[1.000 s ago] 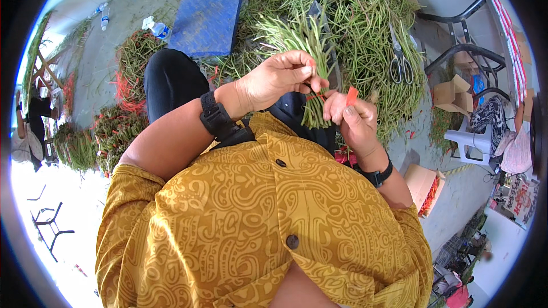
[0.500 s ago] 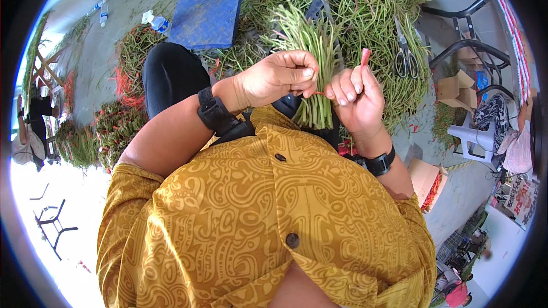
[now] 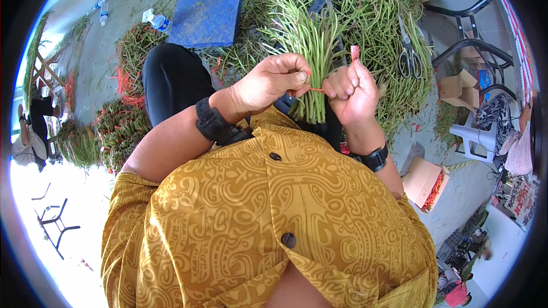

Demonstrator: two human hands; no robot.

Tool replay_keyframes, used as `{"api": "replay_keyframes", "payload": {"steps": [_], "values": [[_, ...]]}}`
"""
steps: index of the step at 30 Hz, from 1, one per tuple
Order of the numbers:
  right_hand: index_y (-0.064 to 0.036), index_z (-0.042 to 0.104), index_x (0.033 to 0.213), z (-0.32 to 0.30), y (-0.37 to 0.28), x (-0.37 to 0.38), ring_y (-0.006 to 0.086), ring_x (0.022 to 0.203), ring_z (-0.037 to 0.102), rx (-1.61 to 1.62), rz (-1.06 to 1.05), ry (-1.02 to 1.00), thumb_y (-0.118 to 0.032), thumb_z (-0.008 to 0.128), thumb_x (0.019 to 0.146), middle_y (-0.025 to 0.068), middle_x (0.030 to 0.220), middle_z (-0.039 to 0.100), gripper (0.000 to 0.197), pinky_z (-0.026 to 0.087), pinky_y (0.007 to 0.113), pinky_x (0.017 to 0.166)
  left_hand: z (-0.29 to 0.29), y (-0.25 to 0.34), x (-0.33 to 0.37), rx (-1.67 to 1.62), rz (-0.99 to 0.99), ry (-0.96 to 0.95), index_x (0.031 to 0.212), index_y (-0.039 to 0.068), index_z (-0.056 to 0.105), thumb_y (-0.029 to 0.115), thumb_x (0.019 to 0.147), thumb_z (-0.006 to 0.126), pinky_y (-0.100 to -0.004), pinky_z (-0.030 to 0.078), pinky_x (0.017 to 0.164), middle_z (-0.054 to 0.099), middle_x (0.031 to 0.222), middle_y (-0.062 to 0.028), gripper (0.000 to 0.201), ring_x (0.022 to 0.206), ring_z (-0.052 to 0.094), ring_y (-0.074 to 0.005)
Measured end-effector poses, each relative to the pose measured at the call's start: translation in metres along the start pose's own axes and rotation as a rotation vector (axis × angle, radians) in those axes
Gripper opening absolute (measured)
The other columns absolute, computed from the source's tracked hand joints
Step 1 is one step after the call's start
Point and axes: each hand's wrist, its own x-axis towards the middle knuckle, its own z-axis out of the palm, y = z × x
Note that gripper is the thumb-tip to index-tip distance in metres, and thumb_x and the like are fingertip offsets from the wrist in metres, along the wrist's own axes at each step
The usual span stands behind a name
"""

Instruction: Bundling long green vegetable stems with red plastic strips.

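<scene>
A bundle of green stems (image 3: 308, 37) stands between my two hands, its cut ends towards my body. Around its lower part runs a thin red string (image 3: 315, 89), pulled straight across the front. My left hand (image 3: 277, 82) pinches one end of the string at the bundle's left side. On the right, my right hand (image 3: 353, 91) is closed on the other end, with a pinkish-red tip sticking up above the thumb. Both wrists wear black bands. Part of the bundle is hidden behind my fingers.
A big heap of loose stems (image 3: 365, 0) lies ahead, with scissors (image 3: 410, 60) on its right part. Left of the bundle is a blue board (image 3: 208, 8). Tied bundles (image 3: 120, 125) lie farther left. An open carton (image 3: 423, 182) with red strips stands at right.
My hands have shifted slightly left, and the string between them shows as a straighter, longer line. The bundle's top leans a little more to the left.
</scene>
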Motion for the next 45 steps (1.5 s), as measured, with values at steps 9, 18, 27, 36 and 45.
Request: {"api": "replay_keyframes", "payload": {"steps": [9,18,27,36,45], "values": [[-0.0115,0.035,0.059,0.005,0.000,-0.001,0.0117,0.044,0.029,-0.214,0.020,-0.086,-0.026,0.044,0.090,-0.0002,0.050,0.032,0.036,0.031,0.029,0.049,0.001,0.021,0.001,0.225,-0.098,0.073,0.089,0.004,0.053,0.007,0.084,0.059,-0.0233,0.041,0.061,0.052,0.074,0.0000,0.009,0.067,0.048,-0.0086],[-0.0118,0.034,0.059,0.009,0.000,-0.003,0.0120,0.046,0.030,-0.242,0.019,-0.129,-0.027,0.044,0.090,0.0007,0.051,0.032,0.035,0.034,0.030,0.054,0.008,0.031,-0.001,1.370,-0.057,-0.020,0.077,0.002,0.058,0.007,0.072,0.065,-0.0289,0.045,0.062,0.052,0.069,-0.0044,0.010,0.066,0.053,-0.0185],[-0.0115,0.035,0.060,0.006,-0.002,-0.002,0.0122,0.046,0.030,-0.211,0.019,-0.110,-0.028,0.043,0.091,0.0006,0.051,0.032,0.036,0.034,0.030,0.053,0.006,0.034,-0.001,0.965,0.021,-0.133,0.080,0.000,0.060,0.017,0.085,0.054,-0.0289,0.042,0.064,0.054,0.074,-0.0051,0.018,0.069,0.051,-0.0175],[-0.0102,0.034,0.059,0.008,-0.003,0.001,0.0130,0.045,0.030,-0.153,0.047,-0.092,-0.025,0.043,0.091,0.0023,0.051,0.033,0.037,0.028,0.027,0.047,0.016,0.029,0.010,1.094,0.116,-0.151,0.082,0.002,0.059,0.017,0.088,0.050,-0.0334,0.044,0.070,0.060,0.079,-0.0093,0.018,0.075,0.057,-0.0241],[-0.0107,0.031,0.059,0.009,-0.008,-0.002,0.0134,0.044,0.028,-0.199,0.067,-0.037,-0.026,0.043,0.092,0.0018,0.050,0.030,0.038,0.026,0.027,0.045,0.018,0.029,0.013,0.693,-0.152,-0.319,0.086,0.000,0.054,0.024,0.095,0.042,-0.0281,0.044,0.069,0.059,0.081,-0.0059,0.029,0.076,0.055,-0.0140]]}}
